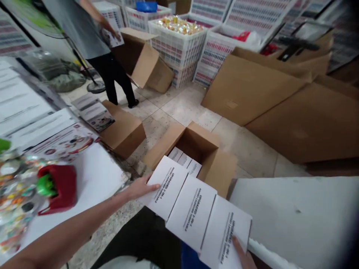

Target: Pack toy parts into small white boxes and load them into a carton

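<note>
I hold a row of three white printed boxes (193, 213) side by side between my hands, above my lap. My left hand (138, 186) presses against the left end of the row, fingers laid on the leftmost box. At the lower right, my right hand (242, 256) grips the rightmost box from underneath, thumb on top. Just beyond the row, an open cardboard carton (213, 153) stands on the floor with several matching white boxes (185, 160) inside.
A white table (92, 175) on my left carries a red and green toy (57, 186) and printed cartons. Another person (98, 41) stands at the back left by a tilted cardboard box (146, 63). Flattened cardboard sheets (280, 97) and stacked plastic crates (179, 41) fill the right and back.
</note>
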Action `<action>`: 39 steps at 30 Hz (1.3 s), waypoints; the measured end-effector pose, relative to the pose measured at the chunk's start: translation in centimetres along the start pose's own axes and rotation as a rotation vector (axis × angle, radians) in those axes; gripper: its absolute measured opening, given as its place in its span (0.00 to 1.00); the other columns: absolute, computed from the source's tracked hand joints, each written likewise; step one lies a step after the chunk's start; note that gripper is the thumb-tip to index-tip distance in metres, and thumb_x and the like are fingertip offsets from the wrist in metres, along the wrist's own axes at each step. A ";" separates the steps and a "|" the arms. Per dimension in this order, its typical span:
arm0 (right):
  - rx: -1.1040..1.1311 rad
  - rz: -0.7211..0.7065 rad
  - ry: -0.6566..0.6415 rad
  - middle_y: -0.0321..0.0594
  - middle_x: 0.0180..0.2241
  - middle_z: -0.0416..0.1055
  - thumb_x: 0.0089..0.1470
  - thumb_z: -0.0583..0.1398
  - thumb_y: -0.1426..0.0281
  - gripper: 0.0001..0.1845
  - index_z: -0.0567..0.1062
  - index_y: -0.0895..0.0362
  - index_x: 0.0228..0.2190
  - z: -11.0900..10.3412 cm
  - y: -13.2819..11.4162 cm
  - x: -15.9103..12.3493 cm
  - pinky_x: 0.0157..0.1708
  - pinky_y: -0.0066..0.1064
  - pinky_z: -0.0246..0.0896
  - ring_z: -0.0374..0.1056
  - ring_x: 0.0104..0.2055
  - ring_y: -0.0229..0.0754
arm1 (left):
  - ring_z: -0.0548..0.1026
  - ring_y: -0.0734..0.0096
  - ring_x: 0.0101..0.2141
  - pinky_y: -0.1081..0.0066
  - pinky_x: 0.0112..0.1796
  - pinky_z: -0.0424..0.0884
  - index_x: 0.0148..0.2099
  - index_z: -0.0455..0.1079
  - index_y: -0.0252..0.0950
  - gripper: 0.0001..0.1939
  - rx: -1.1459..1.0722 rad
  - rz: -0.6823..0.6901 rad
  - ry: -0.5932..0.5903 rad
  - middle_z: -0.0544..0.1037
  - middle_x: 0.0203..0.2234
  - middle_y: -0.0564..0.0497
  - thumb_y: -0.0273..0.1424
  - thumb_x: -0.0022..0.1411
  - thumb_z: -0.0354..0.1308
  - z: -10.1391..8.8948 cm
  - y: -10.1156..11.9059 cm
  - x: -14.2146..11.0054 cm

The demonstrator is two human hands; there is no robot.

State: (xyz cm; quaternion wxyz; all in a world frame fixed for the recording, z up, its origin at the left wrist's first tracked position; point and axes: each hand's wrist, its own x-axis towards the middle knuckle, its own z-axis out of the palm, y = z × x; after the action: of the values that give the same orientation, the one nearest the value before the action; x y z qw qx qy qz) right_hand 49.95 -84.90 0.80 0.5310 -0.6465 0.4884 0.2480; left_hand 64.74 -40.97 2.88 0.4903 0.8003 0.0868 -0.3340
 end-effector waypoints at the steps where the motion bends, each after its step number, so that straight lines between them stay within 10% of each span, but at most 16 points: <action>1: 0.081 0.009 0.001 0.56 0.47 0.76 0.36 0.66 0.38 0.62 0.60 0.61 0.63 0.6 -1.3 1.6 0.44 0.53 0.74 0.73 0.48 0.65 | 0.77 0.48 0.49 0.61 0.46 0.73 0.65 0.63 0.41 0.45 0.026 -0.012 -0.022 0.78 0.52 0.46 0.59 0.51 0.62 0.0 0.7 2.1; 13: 0.207 -0.402 0.005 0.54 0.46 0.77 0.29 0.73 0.49 0.43 0.73 0.59 0.44 3.1 -13.5 33.8 0.42 0.43 0.75 0.75 0.46 0.59 | 0.74 0.44 0.53 0.52 0.53 0.72 0.54 0.68 0.32 0.44 -0.181 0.174 -0.112 0.78 0.50 0.39 0.46 0.37 0.76 3.2 2.0 35.9; 18: 0.157 -0.613 0.009 0.49 0.56 0.70 0.38 0.70 0.49 0.43 0.69 0.53 0.54 3.8 -19.3 40.0 0.38 0.37 0.76 0.73 0.50 0.53 | 0.75 0.47 0.52 0.47 0.55 0.69 0.53 0.69 0.32 0.40 -0.339 0.198 -0.098 0.76 0.52 0.36 0.39 0.39 0.77 4.8 -0.3 46.8; 39: -0.058 -1.003 -0.051 0.40 0.63 0.60 0.48 0.69 0.56 0.49 0.55 0.44 0.66 9.2 -22.6 39.5 0.64 0.52 0.56 0.58 0.64 0.54 | 0.68 0.52 0.60 0.56 0.59 0.68 0.55 0.70 0.39 0.35 -0.835 0.186 0.284 0.74 0.57 0.45 0.60 0.56 0.58 7.0 -7.8 53.7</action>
State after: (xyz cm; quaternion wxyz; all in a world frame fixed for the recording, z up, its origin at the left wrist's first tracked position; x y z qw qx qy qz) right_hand 87.80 -91.86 -25.23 0.5783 -0.8100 0.0973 -0.0086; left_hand 98.82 -53.10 -38.14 0.7825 0.5761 0.2082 -0.1116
